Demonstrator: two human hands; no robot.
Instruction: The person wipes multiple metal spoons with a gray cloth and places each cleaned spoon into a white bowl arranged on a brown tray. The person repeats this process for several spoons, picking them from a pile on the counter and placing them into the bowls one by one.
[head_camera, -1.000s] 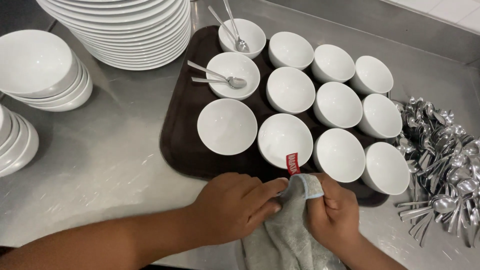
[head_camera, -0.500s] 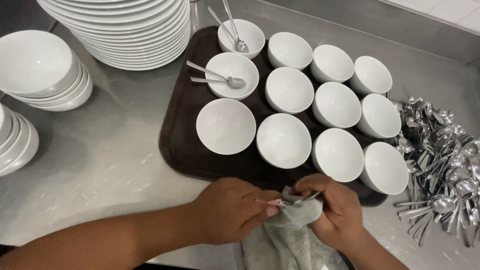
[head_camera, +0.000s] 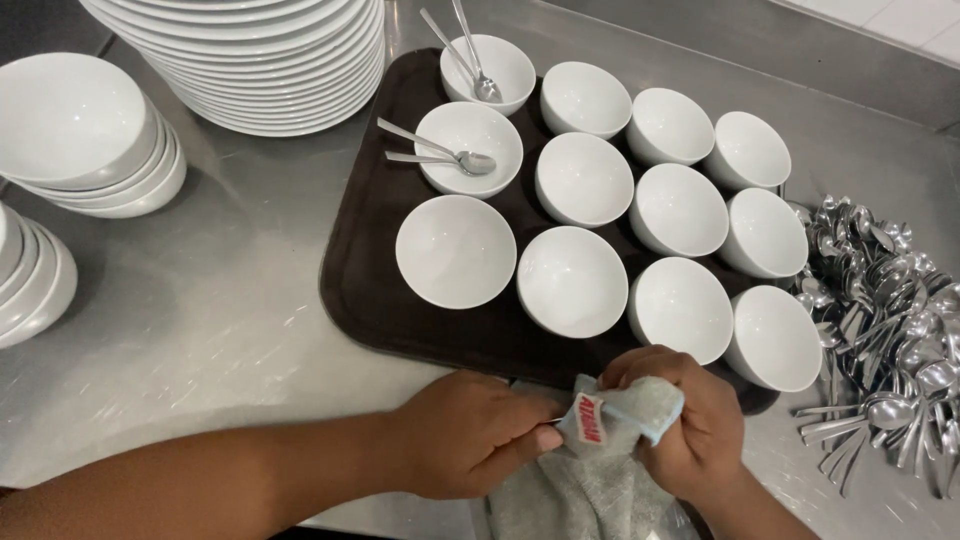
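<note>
While hands grip cloth (head_camera: 600, 470) | tray (head_camera: 370, 300): twelve bowls, two with spoons

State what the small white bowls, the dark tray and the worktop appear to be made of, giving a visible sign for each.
Small white bowls: probably glazed ceramic, smooth with a soft sheen. Dark brown tray: likely plastic, matt and slightly textured. Grey worktop: apparently brushed stainless steel, with dull reflections and fine scratches.

1. Twelve white bowls (head_camera: 571, 280) are counted on one dark brown tray (head_camera: 370, 290).
2. Four spoons (head_camera: 440, 150) are seen inside two of them.
3. One grey cloth (head_camera: 590, 480) is seen.
4. The heaped spoons (head_camera: 880, 320) cannot be counted.
</note>
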